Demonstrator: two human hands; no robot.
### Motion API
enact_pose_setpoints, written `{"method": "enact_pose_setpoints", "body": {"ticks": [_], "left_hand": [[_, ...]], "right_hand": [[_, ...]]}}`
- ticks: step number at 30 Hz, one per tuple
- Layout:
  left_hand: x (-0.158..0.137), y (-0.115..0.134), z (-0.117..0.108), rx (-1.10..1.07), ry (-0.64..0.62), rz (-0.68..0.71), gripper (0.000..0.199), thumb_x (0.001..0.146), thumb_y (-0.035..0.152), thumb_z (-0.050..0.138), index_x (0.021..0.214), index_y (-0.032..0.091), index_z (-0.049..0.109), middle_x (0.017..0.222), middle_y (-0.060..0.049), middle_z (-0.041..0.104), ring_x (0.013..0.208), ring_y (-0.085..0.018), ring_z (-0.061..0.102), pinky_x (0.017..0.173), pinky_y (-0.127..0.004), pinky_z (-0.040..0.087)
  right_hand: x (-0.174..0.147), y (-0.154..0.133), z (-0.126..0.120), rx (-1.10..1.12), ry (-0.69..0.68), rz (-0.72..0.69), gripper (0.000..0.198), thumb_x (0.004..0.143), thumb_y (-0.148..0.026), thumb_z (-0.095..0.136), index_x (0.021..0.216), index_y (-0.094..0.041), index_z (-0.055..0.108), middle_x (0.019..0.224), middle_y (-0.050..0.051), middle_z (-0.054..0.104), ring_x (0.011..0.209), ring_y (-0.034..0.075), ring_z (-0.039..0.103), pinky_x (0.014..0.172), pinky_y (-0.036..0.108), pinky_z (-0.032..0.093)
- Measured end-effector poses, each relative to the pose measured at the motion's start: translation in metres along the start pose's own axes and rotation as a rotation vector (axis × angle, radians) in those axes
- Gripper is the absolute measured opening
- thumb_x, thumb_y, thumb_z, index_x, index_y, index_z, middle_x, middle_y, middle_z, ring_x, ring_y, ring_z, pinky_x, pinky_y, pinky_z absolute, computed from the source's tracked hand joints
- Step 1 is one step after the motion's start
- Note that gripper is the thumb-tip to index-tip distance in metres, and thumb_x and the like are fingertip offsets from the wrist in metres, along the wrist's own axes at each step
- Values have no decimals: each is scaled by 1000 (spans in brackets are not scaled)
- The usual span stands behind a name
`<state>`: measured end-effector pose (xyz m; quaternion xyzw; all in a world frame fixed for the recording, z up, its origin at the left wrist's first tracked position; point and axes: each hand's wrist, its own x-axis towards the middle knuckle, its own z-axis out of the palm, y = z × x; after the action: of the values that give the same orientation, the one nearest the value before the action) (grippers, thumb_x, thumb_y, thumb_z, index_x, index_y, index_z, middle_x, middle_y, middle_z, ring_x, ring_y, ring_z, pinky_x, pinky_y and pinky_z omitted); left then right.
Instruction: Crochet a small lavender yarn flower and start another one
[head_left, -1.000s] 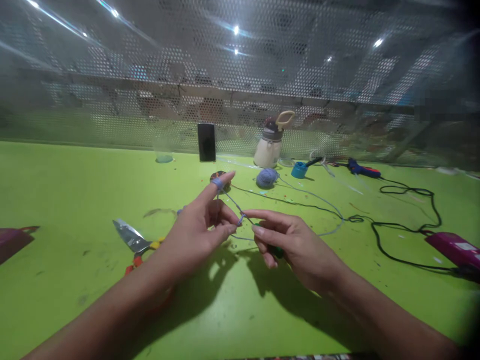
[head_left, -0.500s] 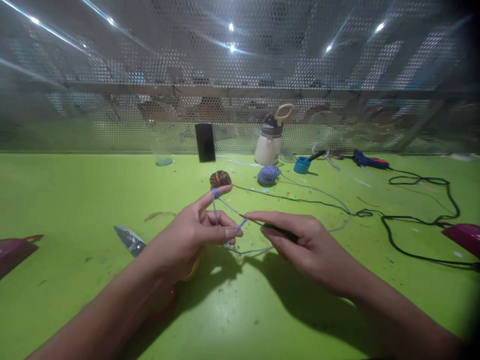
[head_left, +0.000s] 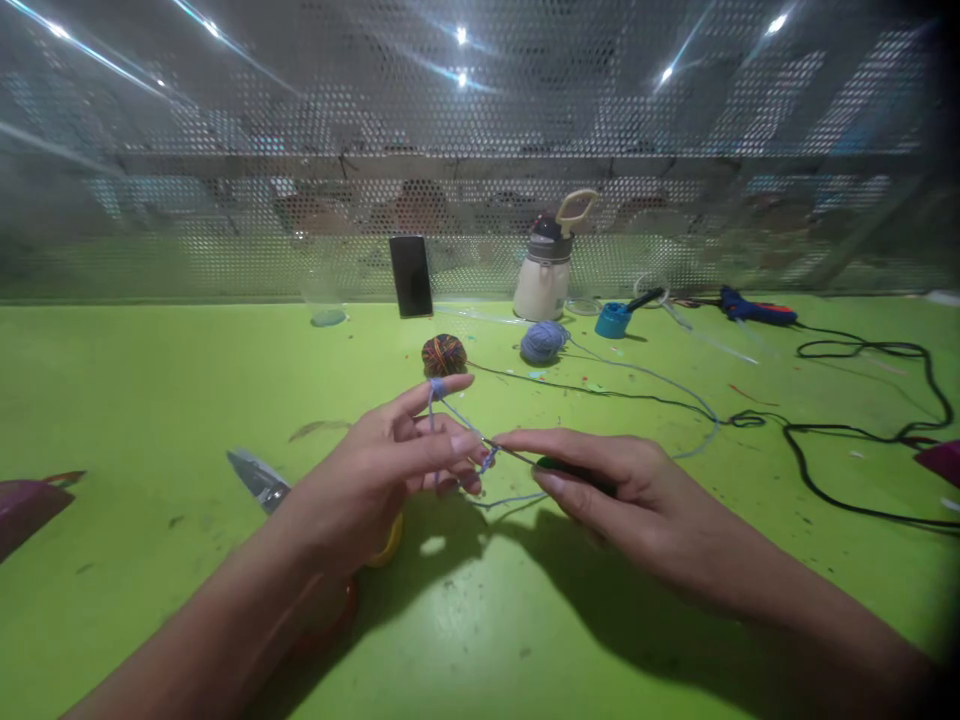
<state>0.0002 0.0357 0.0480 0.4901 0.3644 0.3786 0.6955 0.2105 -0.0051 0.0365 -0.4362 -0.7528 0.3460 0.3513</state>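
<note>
Above a green counter, the right hand grasps a hook, its shaft slanting leftward to yarn at its tip, wound on the left hand's forefinger and pinched in that nearer grip.

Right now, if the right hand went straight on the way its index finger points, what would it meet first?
Probably the left hand or the blue yarn at its fingertips; the right hand points that way, but one view leaves the depth unclear.
</note>
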Motion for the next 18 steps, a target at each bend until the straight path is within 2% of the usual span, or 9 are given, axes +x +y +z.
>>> {"method": "enact_pose_setpoints", "body": {"ticks": [2, 7, 13, 16, 18], "left_hand": [[1, -2, 0, 70, -2, 0, 80, 69, 16, 78, 140, 16, 40, 77, -2, 66, 68, -15, 59, 63, -28, 42], [1, -4, -1, 114, -21, 16, 85, 68, 12, 79, 141, 19, 37, 72, -1, 66, 64, -14, 57, 60, -26, 41], [1, -4, -2, 107, -30, -21, 87, 67, 12, 79, 143, 20, 37, 71, -1, 67, 64, -15, 59, 60, -26, 42], [2, -5, -3, 91, -37, -24, 86, 67, 11, 78, 142, 21, 37, 72, -1, 67, 64, -14, 59, 62, -26, 43], [2, -5, -4, 85, -48, -29, 87, 67, 10, 78, 143, 23, 37, 74, 0, 68, 66, -15, 60, 64, -27, 44]], "right_hand": [[-1, 0, 0, 2, 4, -1, 39, 93, -20, 54, 130, -33, 60, 109, 4, 71, 95, 21, 66, 83, 33, 49], [0, 0, 1, -4, 22, -6, 40, 92, -20, 55, 129, -33, 60, 102, 4, 73, 79, 19, 66, 76, 34, 51], [-1, 0, 0, 3, 18, -4, 40, 92, -19, 54, 129, -35, 60, 102, 3, 73, 85, 20, 65, 77, 34, 50], [-2, 0, 0, -7, 20, 6, 40, 92, -20, 55, 128, -34, 61, 94, 3, 72, 79, 19, 63, 71, 32, 49], [-1, 1, -1, 3, 21, 29, 39, 91, -21, 56, 127, -33, 63, 79, 2, 69, 66, 16, 59, 61, 28, 46]]}}
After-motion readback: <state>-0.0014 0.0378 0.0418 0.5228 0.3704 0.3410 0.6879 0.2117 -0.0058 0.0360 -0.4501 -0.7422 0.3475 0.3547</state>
